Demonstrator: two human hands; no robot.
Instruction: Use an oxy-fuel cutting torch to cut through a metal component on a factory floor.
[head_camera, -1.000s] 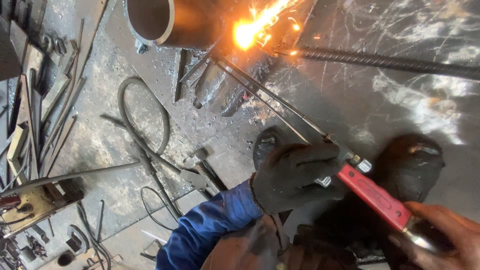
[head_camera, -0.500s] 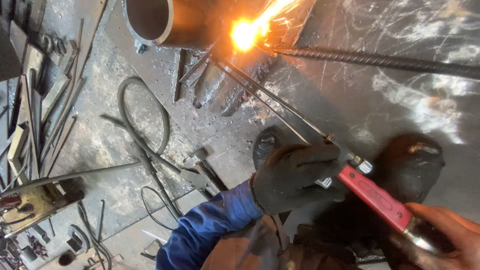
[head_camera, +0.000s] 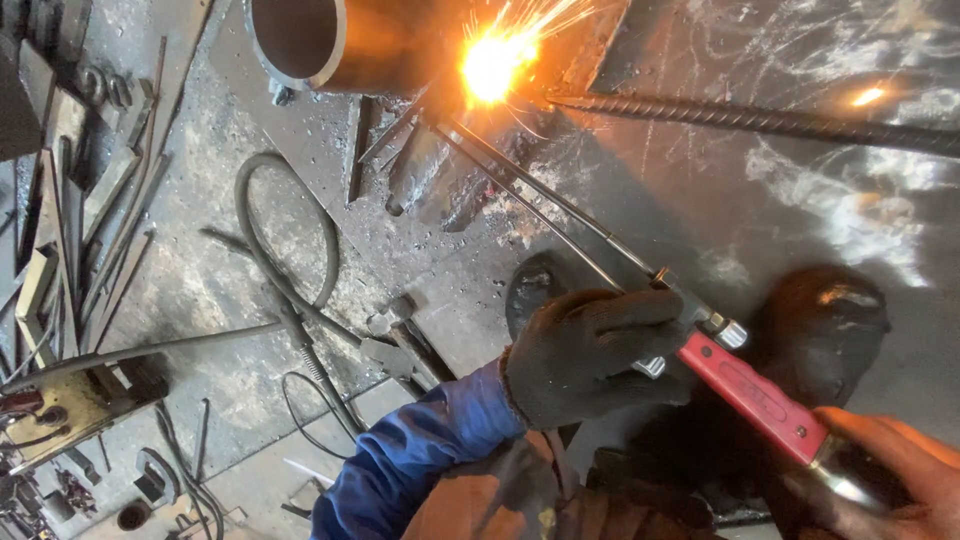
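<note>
A cutting torch with a red handle (head_camera: 755, 395) and long thin metal tubes (head_camera: 540, 200) reaches up to a bright flame with flying sparks (head_camera: 492, 65). The flame burns at the base of a wide steel pipe (head_camera: 330, 40). My left hand (head_camera: 590, 350), in a black glove with a blue sleeve behind it, grips the torch where the tubes meet the handle. My right hand (head_camera: 890, 470) holds the handle's rear end at the bottom right corner, partly cut off by the frame edge.
A ribbed steel bar (head_camera: 760, 120) lies across the dark steel plate (head_camera: 700, 230), running right from the flame. Two dark boots (head_camera: 825, 320) (head_camera: 530, 285) stand on the plate. A black hose (head_camera: 270, 260) loops over the floor. Scrap strips and bars (head_camera: 70, 200) are piled at the left.
The spark spray at the flame has widened and shoots more upward. Both hands and the torch have stayed almost still.
</note>
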